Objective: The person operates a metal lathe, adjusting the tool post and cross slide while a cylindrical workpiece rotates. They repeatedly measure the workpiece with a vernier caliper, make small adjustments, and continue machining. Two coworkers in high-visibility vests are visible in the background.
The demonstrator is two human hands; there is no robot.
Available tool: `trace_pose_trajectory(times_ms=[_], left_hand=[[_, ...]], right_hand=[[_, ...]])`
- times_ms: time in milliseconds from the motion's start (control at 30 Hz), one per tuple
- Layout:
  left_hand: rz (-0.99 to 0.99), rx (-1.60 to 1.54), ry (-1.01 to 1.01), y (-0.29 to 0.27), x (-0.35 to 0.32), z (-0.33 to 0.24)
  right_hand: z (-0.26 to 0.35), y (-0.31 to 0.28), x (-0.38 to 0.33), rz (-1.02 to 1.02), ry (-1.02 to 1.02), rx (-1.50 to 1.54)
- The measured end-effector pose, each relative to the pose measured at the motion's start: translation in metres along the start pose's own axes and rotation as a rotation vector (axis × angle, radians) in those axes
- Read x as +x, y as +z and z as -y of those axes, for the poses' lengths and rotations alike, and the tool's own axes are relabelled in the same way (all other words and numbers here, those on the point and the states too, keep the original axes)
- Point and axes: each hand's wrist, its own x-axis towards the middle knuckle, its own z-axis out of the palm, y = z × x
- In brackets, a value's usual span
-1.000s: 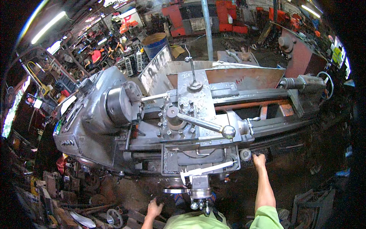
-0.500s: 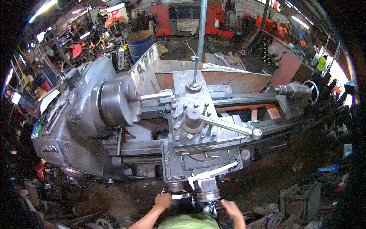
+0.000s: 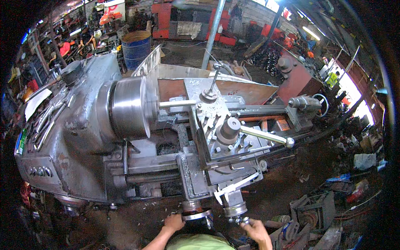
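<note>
Lathe (image 3: 125, 137), grey and worn, fills the middle of the view, its long axis running left to right and rising slightly toward the right. The chuck (image 3: 129, 106) faces right, toward the tool post (image 3: 227, 129). At the bottom edge, the left hand (image 3: 173, 223) grips the carriage handwheel (image 3: 196, 215). Just right of it, the right hand (image 3: 257, 231) curls around a small crank handle (image 3: 241, 220).

We see a blue drum (image 3: 136, 46) on the floor behind the headstock, red machine frames (image 3: 189, 18) along the back wall, and a grey vertical pole (image 3: 213, 31) rising behind the bed. A dark red machine (image 3: 296, 71) stands to the right. Scrap and boxes (image 3: 316, 212) litter the floor at lower right.
</note>
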Motion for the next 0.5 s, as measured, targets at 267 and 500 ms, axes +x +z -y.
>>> trace_pose_trajectory(times_ms=[267, 500], left_hand=[[-0.123, 0.041, 0.075, 0.002, -0.003, -0.020], [-0.177, -0.507, 0.101, 0.047, 0.034, 0.044]], right_hand=[[-0.036, 0.063, 0.051, -0.345, 0.069, -0.703], [-0.043, 0.038, 0.052, -0.334, -0.015, -0.585]])
